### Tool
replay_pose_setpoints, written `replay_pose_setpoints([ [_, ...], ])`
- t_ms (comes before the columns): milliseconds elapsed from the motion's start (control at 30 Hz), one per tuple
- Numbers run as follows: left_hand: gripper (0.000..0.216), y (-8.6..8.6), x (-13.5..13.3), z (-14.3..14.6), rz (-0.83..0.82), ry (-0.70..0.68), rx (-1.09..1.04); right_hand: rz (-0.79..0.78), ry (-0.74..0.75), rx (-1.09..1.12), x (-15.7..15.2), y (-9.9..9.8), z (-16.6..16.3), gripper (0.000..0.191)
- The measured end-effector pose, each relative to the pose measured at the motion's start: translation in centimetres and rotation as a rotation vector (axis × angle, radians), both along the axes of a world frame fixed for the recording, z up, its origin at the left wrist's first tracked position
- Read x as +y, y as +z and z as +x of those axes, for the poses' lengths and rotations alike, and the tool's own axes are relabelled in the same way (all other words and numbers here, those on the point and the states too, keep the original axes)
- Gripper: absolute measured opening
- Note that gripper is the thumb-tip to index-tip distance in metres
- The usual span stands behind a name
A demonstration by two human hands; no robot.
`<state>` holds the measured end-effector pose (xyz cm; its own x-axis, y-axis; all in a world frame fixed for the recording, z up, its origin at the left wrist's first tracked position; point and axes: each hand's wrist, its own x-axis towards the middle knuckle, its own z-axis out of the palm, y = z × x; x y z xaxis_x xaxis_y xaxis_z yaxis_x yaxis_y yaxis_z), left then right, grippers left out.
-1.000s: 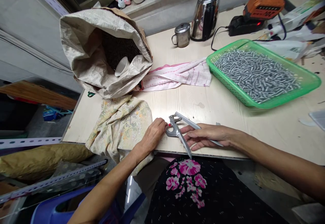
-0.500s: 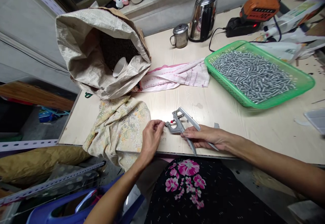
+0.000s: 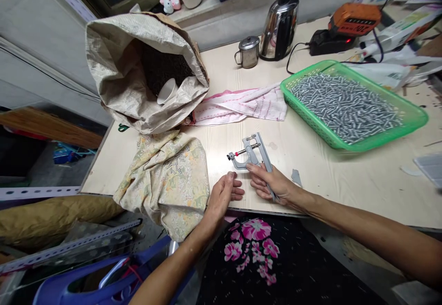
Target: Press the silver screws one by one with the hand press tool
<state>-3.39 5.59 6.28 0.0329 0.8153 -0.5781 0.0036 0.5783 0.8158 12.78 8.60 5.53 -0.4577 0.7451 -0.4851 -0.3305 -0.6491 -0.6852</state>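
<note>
Grey hand pliers with a red ring and a spring-loaded plunger [image 3: 247,152], like snap fastener pliers, stand tilted above the table. My right hand [image 3: 271,183] is closed round their handles, which are squeezed together. Just below the jaw is my left hand [image 3: 225,193], its fingers loosely stretched and apart; I see nothing in it. To its left, a yellow floral cloth [image 3: 165,176] drapes over the table edge with several small metal pins [image 3: 177,163] on it. Whether anything sits in the jaw is too small to tell.
A green basket [image 3: 321,134] full of small metal pins stands right. At back left, an open woven sack [image 3: 113,65] holds dark pieces and a white cup [image 3: 167,91]. A pink-white towel [image 3: 238,107], lidded mug [image 3: 249,51], kettle [image 3: 279,26] and battery charger [image 3: 329,42] are farther back.
My right hand has squeezed the plier handles together and turned the pliers more upright. My left hand has moved from the jaw down and right, its fingers opening from a pinch.
</note>
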Motion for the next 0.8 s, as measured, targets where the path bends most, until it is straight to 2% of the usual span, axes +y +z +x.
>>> replay_pose_setpoints([
  [133, 0.069, 0.0, -0.4, 0.1, 0.047, -0.029, 0.036, -0.063, 0.027, 0.046, 0.7, -0.7, 0.4, 0.045],
  [233, 0.065, -0.4, 0.0, -0.5, 0.148, -0.014, 0.166, -0.137, 0.181, 0.139, 1.0, -1.3, 1.1, 0.042],
  [333, 0.055, -1.0, 1.2, -1.8, 0.427, -0.050, 0.515, -0.214, 0.316, 0.197, 1.2, -1.7, 1.8, 0.039],
  [400, 0.048, -1.4, 2.2, -2.7, 0.617, -0.162, 0.782, -0.256, 0.349, 0.209, 1.2, -1.7, 2.1, 0.039],
  [467, 0.037, -1.6, 3.3, -3.3, 0.717, -0.324, 0.971, -0.274, 0.392, 0.213, 1.3, -1.7, 2.4, 0.040],
  [567, 0.022, -1.2, 4.8, -3.6, 0.735, -0.551, 1.091, -0.256, 0.453, 0.216, 1.3, -1.5, 2.6, 0.041],
  [667, 0.015, -0.3, 5.8, -3.1, 0.707, -0.690, 1.151, -0.231, 0.481, 0.264, 1.3, -1.2, 2.8, 0.034],
  [733, 0.015, 0.2, 6.0, -2.8, 0.715, -0.689, 1.174, -0.228, 0.477, 0.322, 1.1, -1.1, 3.0, 0.033],
  [800, 0.016, 0.2, 5.9, -2.9, 0.758, -0.574, 1.116, -0.239, 0.449, 0.378, 1.0, -1.0, 3.2, 0.038],
])
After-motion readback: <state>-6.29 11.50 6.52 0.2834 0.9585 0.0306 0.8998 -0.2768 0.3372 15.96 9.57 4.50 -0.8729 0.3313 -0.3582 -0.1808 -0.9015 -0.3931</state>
